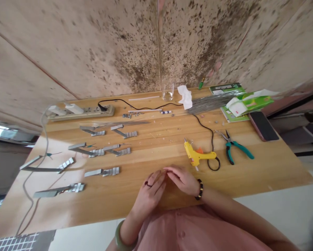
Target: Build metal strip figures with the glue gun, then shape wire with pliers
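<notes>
My left hand (pixel 151 191) rests at the table's front edge, fingers pressed together and closed. Its fingertips meet those of my right hand (pixel 183 179), which is also closed in a pinch. Whatever lies between the fingertips is too small or hidden to make out. Right of my hands lies a yellow glue gun (pixel 199 154) on its side, its black cord curling behind it. Farther right are pliers with teal handles (pixel 240 150), jaws apart. To the left, several folded grey strip pieces (pixel 102 172) lie in loose rows, some with thin wire or dark green bits on them.
A power strip (pixel 89 113) stands at the back left. Along the back are a glass (pixel 168 94), crumpled tissue (pixel 185 97), a bundle of thin wires (pixel 214 101) and small metal bits (pixel 128 115). A tissue pack (pixel 250 104) and phone (pixel 263 126) lie at right.
</notes>
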Demonstrator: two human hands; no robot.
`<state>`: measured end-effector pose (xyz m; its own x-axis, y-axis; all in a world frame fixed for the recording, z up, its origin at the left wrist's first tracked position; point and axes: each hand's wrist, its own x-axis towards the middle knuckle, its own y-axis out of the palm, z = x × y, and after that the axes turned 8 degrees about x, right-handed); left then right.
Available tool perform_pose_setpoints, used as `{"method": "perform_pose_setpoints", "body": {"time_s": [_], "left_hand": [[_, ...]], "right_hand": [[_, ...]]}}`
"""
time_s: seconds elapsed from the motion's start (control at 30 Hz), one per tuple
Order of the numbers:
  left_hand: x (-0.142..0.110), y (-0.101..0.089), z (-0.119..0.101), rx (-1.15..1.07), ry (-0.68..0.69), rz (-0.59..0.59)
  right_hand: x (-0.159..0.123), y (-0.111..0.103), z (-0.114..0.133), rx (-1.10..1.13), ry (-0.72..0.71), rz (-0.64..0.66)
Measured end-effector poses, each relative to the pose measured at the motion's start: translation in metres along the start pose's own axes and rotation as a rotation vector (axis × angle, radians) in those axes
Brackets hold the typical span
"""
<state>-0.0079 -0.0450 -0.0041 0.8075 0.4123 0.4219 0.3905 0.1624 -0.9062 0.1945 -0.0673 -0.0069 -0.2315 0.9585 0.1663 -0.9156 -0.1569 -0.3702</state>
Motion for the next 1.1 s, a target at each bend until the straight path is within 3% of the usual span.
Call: {"method": "perform_pose_setpoints", "body": {"time_s": [0.27, 0.53, 0.7, 0.87, 1.1], "left_hand": [[-0.001, 0.001, 0.0, 0.012, 0.052, -0.007], [0.0, 0.001, 0.004, 0.02, 0.084, 0.056], [-0.01, 0.0, 0.013, -0.036, -0.048, 0.019], [-0.02, 0.002, 0.019, -0.01, -0.28, -0.083], [-0.022, 0.004, 0.019, -0.066, -0.311, -0.113]], "right_hand": [[0.002, 0.001, -0.002, 0.008, 0.031, 0.011], [0.005, 0.0, -0.005, 0.157, -0.005, -0.097], [0.005, 0.002, -0.006, 0.174, 0.018, -0.14], [0.004, 0.0, -0.003, 0.11, 0.041, -0.023], [0.004, 0.001, -0.003, 0.039, 0.076, -0.011]]}}
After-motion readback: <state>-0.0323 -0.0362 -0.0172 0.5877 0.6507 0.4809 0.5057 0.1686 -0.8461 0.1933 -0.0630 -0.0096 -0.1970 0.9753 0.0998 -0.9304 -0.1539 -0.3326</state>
